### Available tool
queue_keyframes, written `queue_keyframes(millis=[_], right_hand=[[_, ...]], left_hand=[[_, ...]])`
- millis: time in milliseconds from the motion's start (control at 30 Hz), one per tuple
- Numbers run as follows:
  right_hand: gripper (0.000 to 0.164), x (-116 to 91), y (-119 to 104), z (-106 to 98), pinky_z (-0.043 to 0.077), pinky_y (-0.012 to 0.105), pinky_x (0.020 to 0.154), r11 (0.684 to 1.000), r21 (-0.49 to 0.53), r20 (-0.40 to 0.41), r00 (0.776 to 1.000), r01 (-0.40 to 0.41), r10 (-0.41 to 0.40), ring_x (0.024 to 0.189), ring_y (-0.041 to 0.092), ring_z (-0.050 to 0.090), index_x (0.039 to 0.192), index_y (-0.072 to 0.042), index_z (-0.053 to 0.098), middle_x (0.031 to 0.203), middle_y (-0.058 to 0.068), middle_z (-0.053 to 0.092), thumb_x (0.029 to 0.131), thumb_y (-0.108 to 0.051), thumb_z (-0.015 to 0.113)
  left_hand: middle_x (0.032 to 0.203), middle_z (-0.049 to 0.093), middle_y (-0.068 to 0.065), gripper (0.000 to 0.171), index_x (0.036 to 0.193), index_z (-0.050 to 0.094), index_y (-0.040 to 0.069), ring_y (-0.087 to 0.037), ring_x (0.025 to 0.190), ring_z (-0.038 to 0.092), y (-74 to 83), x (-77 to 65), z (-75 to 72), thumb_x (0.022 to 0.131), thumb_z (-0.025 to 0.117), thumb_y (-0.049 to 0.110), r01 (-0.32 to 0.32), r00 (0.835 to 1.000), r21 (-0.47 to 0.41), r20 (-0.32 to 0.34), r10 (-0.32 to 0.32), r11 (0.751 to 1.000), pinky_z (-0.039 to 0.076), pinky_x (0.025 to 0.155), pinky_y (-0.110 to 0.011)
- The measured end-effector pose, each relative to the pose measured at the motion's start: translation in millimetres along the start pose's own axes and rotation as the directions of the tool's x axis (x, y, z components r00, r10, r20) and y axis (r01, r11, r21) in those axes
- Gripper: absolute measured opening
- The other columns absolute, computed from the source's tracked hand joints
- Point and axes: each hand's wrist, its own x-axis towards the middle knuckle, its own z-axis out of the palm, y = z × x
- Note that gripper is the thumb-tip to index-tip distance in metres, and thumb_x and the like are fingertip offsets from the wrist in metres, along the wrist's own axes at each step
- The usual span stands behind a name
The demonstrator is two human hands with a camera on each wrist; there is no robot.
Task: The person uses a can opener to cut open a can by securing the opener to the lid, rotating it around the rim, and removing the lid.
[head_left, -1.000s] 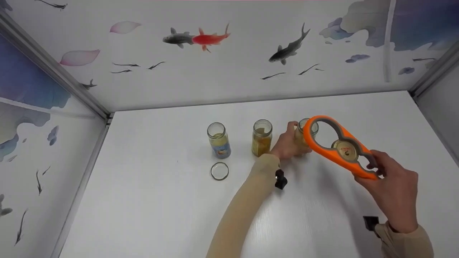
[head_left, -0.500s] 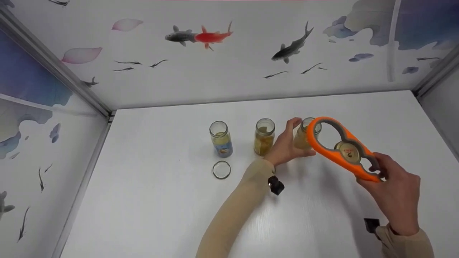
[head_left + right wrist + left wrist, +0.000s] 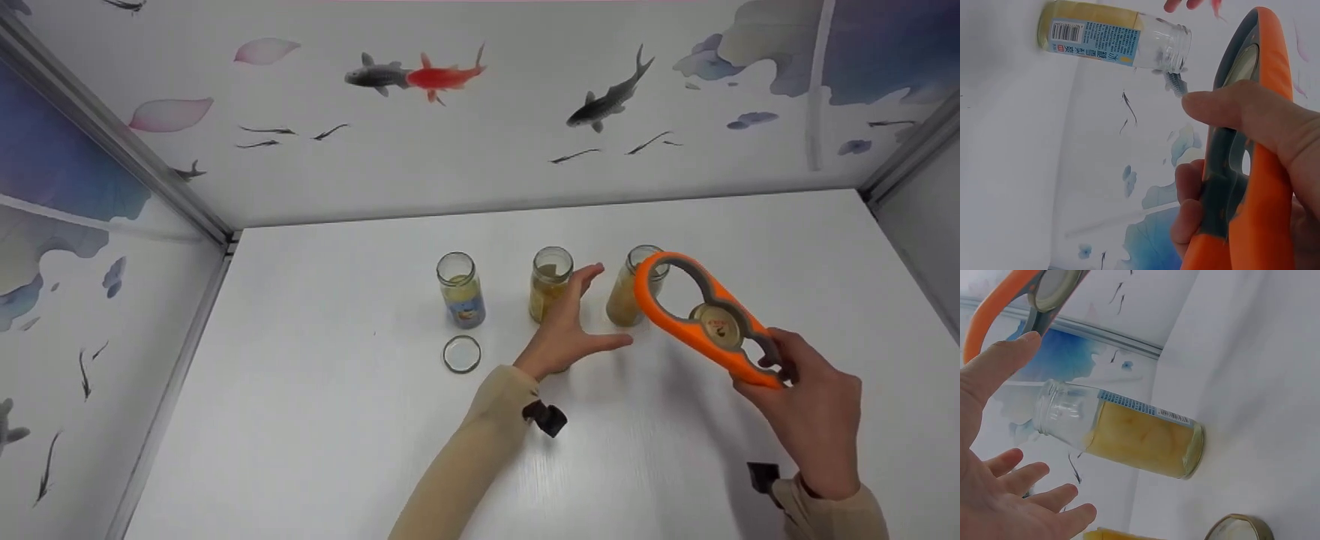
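Note:
My right hand [image 3: 814, 412] grips an orange and grey jar opener [image 3: 694, 337] by its narrow end. A gold lid [image 3: 721, 326] sits in one of the opener's rings. My left hand [image 3: 559, 337] is spread, thumb and fingers apart, holding nothing. It hovers between the middle jar [image 3: 541, 296] and the right glass jar [image 3: 624, 300], partly covering the middle one. In the left wrist view the right jar [image 3: 1140, 439] is lidless, with pale yellow contents and a blue label. The opener's large ring overlaps this jar's rim in the head view.
A third open jar [image 3: 465, 300] with a blue label stands at the left. In front of it a lid [image 3: 461, 354] lies on the white table [image 3: 300, 420]. Another lid [image 3: 1239, 529] lies near my left hand. Printed walls [image 3: 510, 165] enclose the table's back and sides.
My left hand has let go of the right jar and drawn back to the left, fingers spread. The right hand keeps its hold on the jar opener, shifting slightly.

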Motion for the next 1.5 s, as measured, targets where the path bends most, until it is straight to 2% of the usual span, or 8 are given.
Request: queue_keyframes(millis=[333,700,833,967,1100,1233,1333,1500], right_hand=[[0.057,-6,-3,3,0.035,0.009,0.058,0.999,0.020,0.012,0.999,0.037,-0.037,0.069,0.034,0.062,0.113,0.002,0.066,0.082,0.017,0.069,0.060,0.007,0.085],[0.058,-17,-4,8,0.034,0.006,0.058,0.998,0.017,0.009,0.998,0.064,-0.065,0.066,0.033,0.062,0.111,0.002,0.066,0.079,0.015,0.069,0.057,0.007,0.086],[0.059,-22,-8,15,0.038,0.009,0.059,0.998,0.018,0.034,0.997,0.067,-0.068,0.066,0.030,0.063,0.111,0.002,0.066,0.079,0.014,0.069,0.057,0.006,0.087],[0.058,-27,-14,23,0.046,0.026,0.059,0.996,0.011,0.038,0.995,0.090,-0.090,0.066,0.029,0.063,0.110,0.001,0.067,0.079,0.013,0.069,0.056,0.006,0.087],[0.059,-31,-21,31,0.045,0.039,0.063,0.991,0.027,0.032,0.991,0.129,-0.130,0.067,0.030,0.062,0.108,0.001,0.067,0.079,0.014,0.069,0.053,0.010,0.086],[0.061,-35,-29,43,0.035,0.046,0.071,0.982,0.063,0.036,0.983,0.178,-0.181,0.070,0.028,0.058,0.107,-0.001,0.067,0.080,0.013,0.068,0.051,0.012,0.086],[0.061,-36,-34,50,0.031,0.046,0.073,0.974,0.080,0.039,0.975,0.213,-0.217,0.072,0.025,0.055,0.106,-0.003,0.067,0.079,0.011,0.067,0.050,0.012,0.086],[0.061,-36,-40,56,0.031,0.046,0.075,0.964,0.090,0.043,0.966,0.249,-0.254,0.073,0.024,0.055,0.107,-0.004,0.067,0.079,0.009,0.067,0.051,0.011,0.086]], left_hand=[[0.151,0.033,0.013,0.064,0.137,0.048,0.020,-0.003,0.139,0.023,-18.0,-29.4,-11.1,0.081,0.080,0.026,-0.061,0.998,0.001,0.020,0.061,0.998,0.023,0.112,-0.034],[0.149,0.040,-0.004,0.054,0.137,0.050,0.010,-0.014,0.138,0.032,-44.9,-76.9,-28.9,0.088,0.072,0.009,-0.093,0.996,-0.075,-0.017,0.092,0.993,0.026,0.111,-0.037],[0.149,0.040,-0.012,0.047,0.135,0.050,0.001,-0.022,0.140,0.030,-36.3,-94.9,-33.5,0.091,0.065,0.003,-0.103,0.995,-0.136,0.002,0.104,0.985,0.025,0.112,-0.037],[0.145,0.042,-0.020,0.038,0.132,0.048,-0.008,-0.033,0.139,0.031,-25.6,-107.3,-36.4,0.096,0.055,-0.001,-0.138,0.987,-0.195,0.055,0.151,0.971,0.027,0.111,-0.043],[0.142,0.042,-0.025,0.036,0.134,0.045,-0.011,-0.034,0.136,0.035,-38.6,-106.3,-28.1,0.099,0.046,-0.004,-0.144,0.976,-0.289,0.118,0.185,0.946,0.028,0.110,-0.047],[0.140,0.049,-0.016,0.036,0.136,0.047,-0.006,-0.026,0.131,0.044,-57.2,-100.4,-16.0,0.101,0.044,-0.002,-0.082,0.982,-0.364,0.132,0.139,0.928,0.035,0.107,-0.038],[0.137,0.053,-0.012,0.035,0.136,0.050,-0.001,-0.022,0.129,0.046,-60.2,-96.1,-10.5,0.101,0.047,0.004,-0.061,0.986,-0.416,0.113,0.119,0.907,0.038,0.104,-0.034],[0.137,0.053,-0.013,0.036,0.135,0.052,0.000,-0.027,0.129,0.045,-57.9,-87.4,-5.9,0.101,0.050,0.009,-0.060,0.986,-0.547,0.099,0.136,0.835,0.039,0.103,-0.039]])
